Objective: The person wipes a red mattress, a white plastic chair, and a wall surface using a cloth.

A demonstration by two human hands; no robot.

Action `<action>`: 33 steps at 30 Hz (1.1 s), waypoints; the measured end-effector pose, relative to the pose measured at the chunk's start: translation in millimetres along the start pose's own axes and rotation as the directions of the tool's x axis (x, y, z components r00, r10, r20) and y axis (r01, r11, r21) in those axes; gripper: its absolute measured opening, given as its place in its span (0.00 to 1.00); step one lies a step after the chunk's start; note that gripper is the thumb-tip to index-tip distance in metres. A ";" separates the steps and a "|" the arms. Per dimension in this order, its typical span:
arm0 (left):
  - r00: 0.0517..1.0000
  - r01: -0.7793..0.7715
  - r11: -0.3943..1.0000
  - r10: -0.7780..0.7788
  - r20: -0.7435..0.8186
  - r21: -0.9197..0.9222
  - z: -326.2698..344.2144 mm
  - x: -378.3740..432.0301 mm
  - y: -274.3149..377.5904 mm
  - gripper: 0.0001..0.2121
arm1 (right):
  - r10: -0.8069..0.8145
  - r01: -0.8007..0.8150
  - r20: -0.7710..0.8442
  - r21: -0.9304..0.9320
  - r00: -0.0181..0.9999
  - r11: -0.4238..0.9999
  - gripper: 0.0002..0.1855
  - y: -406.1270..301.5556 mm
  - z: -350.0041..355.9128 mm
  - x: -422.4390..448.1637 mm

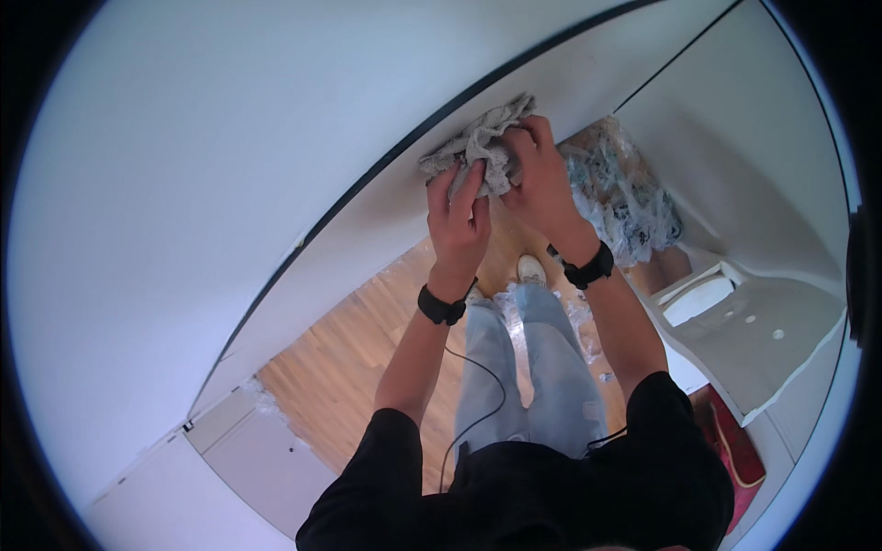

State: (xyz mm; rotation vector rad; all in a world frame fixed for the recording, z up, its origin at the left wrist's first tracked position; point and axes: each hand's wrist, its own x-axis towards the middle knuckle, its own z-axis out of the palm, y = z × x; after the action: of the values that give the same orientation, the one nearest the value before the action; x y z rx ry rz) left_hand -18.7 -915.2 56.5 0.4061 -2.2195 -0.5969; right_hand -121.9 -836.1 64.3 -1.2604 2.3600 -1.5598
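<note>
A crumpled grey cloth (482, 148) is bunched between both hands, close to a white wall or panel below a long black strip (386, 160). My left hand (460, 210) grips the cloth's lower left part with bent fingers. My right hand (541, 172) has hold of its right side, the fingers partly hidden by the folds. Each wrist wears a black band, and a thin dark cable (501, 392) hangs from the left one. Whether the cloth touches the panel is hard to tell.
Crumpled clear plastic wrap (627, 200) lies in the far right corner. A white moulded piece with round holes (751, 330) stands at the right, above a red item (734, 448). Wood-look flooring (365, 337) spreads under my feet, with plastic scraps near my shoes.
</note>
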 end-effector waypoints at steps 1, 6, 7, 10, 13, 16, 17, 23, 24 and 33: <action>0.997 -0.046 0.998 0.044 -0.057 -0.030 -1.6 5.4 2.8 0.18 | -0.085 0.084 -0.080 -0.012 0.993 0.996 0.26 -4.3 -2.3 5.5; 0.995 0.092 0.996 -0.092 0.047 -0.002 -6.2 2.7 -15.6 0.18 | -0.042 0.039 -0.044 -0.057 0.998 0.998 0.25 1.5 19.8 6.7; 0.979 0.170 0.985 -0.167 0.119 -0.014 -9.0 -6.2 -23.9 0.19 | -0.016 0.016 0.006 -0.113 1.000 0.993 0.25 5.1 28.2 1.4; 0.910 0.380 0.925 -0.370 0.186 -0.017 -18.4 -28.1 -39.6 0.17 | 0.054 -0.029 0.172 -0.147 0.984 0.989 0.23 15.1 58.4 -15.2; 0.873 0.469 0.882 -0.459 0.167 -0.031 -36.2 -51.5 -63.0 0.18 | 0.058 -0.034 0.315 -0.081 0.947 0.996 0.22 12.2 93.9 -27.2; 0.866 0.499 0.866 -0.497 0.044 -0.025 -62.2 -61.0 -79.2 0.18 | 0.034 -0.003 0.423 -0.073 0.906 0.997 0.21 -12.4 117.0 -26.2; 0.862 0.507 0.862 -0.506 0.038 -0.026 -71.6 -63.2 -81.6 0.18 | 0.030 0.002 0.433 -0.073 0.901 0.997 0.21 -23.0 122.0 -25.6; 0.944 0.235 0.972 -0.225 -0.242 0.011 -99.3 -20.6 -52.4 0.22 | -0.153 0.142 0.260 0.061 0.953 0.988 0.22 -68.6 103.2 -4.4; 0.960 0.158 0.986 -0.141 -0.242 0.051 -100.1 -8.9 -48.7 0.23 | -0.164 0.161 0.157 0.033 0.974 0.986 0.22 -67.4 101.4 -1.2; 0.938 0.346 0.938 -0.346 0.011 0.010 -125.3 -33.1 -85.9 0.20 | -0.090 0.118 0.241 -0.103 0.966 0.988 0.25 -65.7 123.3 -11.5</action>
State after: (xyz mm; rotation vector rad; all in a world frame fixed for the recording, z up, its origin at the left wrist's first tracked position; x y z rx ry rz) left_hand 106.2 -1007.7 62.9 0.8106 -2.1767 -0.7765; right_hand -20.2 -931.7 50.9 -1.5225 2.2954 -1.2305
